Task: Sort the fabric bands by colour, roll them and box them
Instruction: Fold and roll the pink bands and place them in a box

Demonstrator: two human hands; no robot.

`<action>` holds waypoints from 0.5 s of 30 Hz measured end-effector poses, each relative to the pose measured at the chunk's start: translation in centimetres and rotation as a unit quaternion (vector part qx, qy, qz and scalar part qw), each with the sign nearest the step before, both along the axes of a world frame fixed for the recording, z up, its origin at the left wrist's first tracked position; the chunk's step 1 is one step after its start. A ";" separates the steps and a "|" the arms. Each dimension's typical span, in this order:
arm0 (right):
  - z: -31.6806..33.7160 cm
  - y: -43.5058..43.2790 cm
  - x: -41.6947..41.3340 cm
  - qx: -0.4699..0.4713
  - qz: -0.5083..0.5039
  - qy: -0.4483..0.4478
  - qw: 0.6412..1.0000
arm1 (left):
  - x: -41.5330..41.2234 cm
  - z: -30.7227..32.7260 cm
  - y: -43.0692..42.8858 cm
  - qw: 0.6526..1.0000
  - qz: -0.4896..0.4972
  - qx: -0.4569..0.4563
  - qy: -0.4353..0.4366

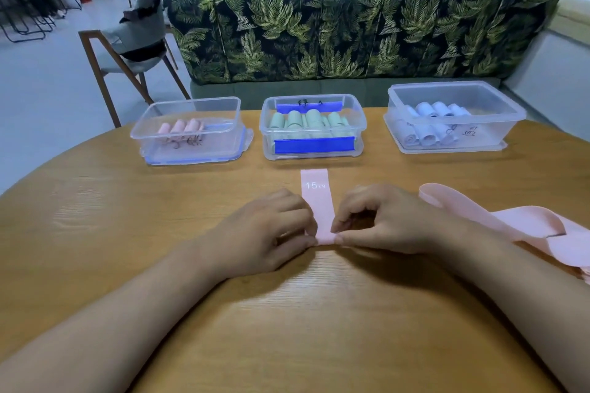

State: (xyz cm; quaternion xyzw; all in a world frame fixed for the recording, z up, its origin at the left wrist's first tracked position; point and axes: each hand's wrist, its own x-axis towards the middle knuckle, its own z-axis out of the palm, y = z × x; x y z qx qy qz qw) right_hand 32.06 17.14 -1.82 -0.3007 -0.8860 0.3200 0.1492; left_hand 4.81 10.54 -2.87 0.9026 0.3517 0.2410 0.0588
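Pink band [316, 201] lies flat on the worktop [95, 233], long axis running straight away from me toward the green-roll box [314, 156]. I read its near end as held between both grips: left grip [271, 233] pinches the left edge, right grip [383, 220] pinches the right edge, neither nearer. Judgement: roll forward along that axis. Pink box [191, 150] stands far left. Loose pink bands [517, 226] lie beside the right forearm.

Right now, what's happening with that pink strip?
A person seems to be starting to roll a pink band: left hand and right hand pinch its near end. Behind stand boxes of pink rolls, green rolls and pale blue rolls. More pink bands lie loose at the right.
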 end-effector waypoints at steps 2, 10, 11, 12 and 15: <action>-0.8 0.0 0.2 -0.008 -0.015 0.032 0.999 | -0.1 -0.3 0.0 1.000 -0.008 -0.011 0.004; -1.9 -0.5 0.2 0.058 -0.045 0.047 0.996 | -0.5 -0.6 0.7 0.999 0.029 -0.041 -0.003; -1.9 -0.7 0.3 0.064 -0.045 0.050 0.996 | -0.5 -0.7 0.8 0.999 0.033 -0.041 -0.006; -1.8 -0.8 0.4 0.063 -0.045 0.059 0.995 | -0.5 -0.7 0.9 0.998 0.038 -0.042 -0.010; -1.4 -1.1 0.6 0.055 -0.025 0.088 0.994 | -0.7 -0.8 1.1 0.998 0.049 -0.047 -0.016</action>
